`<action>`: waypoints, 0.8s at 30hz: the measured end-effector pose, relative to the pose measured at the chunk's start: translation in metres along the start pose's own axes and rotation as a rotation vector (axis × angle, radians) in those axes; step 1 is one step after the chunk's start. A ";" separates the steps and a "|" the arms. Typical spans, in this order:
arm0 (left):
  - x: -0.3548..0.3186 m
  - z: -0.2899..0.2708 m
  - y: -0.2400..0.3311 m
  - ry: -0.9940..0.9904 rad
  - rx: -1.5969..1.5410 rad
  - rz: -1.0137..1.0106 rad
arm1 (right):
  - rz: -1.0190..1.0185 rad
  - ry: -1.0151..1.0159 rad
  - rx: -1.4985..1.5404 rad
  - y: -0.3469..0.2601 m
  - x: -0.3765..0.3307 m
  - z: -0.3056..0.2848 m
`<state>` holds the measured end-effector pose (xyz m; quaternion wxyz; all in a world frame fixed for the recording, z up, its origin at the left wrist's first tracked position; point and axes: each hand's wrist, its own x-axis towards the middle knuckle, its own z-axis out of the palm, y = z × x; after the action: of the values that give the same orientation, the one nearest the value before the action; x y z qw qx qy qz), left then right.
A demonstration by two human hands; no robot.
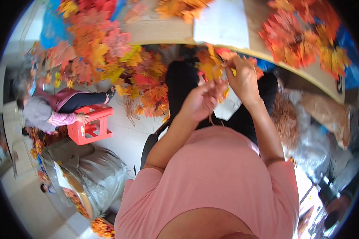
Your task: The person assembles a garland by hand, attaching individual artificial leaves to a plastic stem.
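Over my lap, just below the table's front edge, both hands work close together on an artificial maple leaf garland [210, 67] with yellow, orange and red leaves. My left hand [203, 96] is closed, thumb and fingers pinched on the garland's thin brown stem, whose loose end [210, 115] hangs down towards my shirt. My right hand [243, 77] is bent over the leaves, its fingertips pinched at the upper part of the garland. What exactly lies between those fingertips is hidden.
On the wooden table [159, 32] lie a white sheet [221, 24] and leaf heaps [295, 36]. More leaves [143, 79] spill over its left edge. At left, a person [48, 105] sits by a red stool [92, 124]; a grey sack [103, 171] stands nearer. Brown stems [285, 123] are bundled at right.
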<state>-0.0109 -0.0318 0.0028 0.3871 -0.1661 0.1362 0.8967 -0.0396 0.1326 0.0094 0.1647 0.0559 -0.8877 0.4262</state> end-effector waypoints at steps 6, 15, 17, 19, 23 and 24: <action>0.017 -0.020 -0.008 -0.032 0.028 0.061 | -0.136 -0.096 0.059 -0.060 0.045 0.000; 0.013 -0.032 0.004 0.129 -0.018 0.121 | -0.491 0.006 0.004 -0.161 0.267 0.091; 0.011 -0.033 0.009 0.079 -0.019 0.093 | -0.473 -0.001 -0.019 -0.163 0.310 0.114; 0.011 -0.036 0.012 0.081 -0.043 0.090 | -0.342 -0.221 0.024 -0.162 0.337 0.142; 0.008 -0.045 0.018 0.095 -0.038 0.077 | -0.366 -0.305 -0.235 -0.170 0.351 0.183; 0.006 -0.045 0.020 0.086 -0.020 0.064 | -0.368 -0.305 -0.238 -0.168 0.354 0.189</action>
<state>-0.0206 -0.0578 -0.0386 0.3504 -0.2041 0.1488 0.9019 -0.3783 -0.1054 0.1437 0.1092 0.2603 -0.9210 0.2684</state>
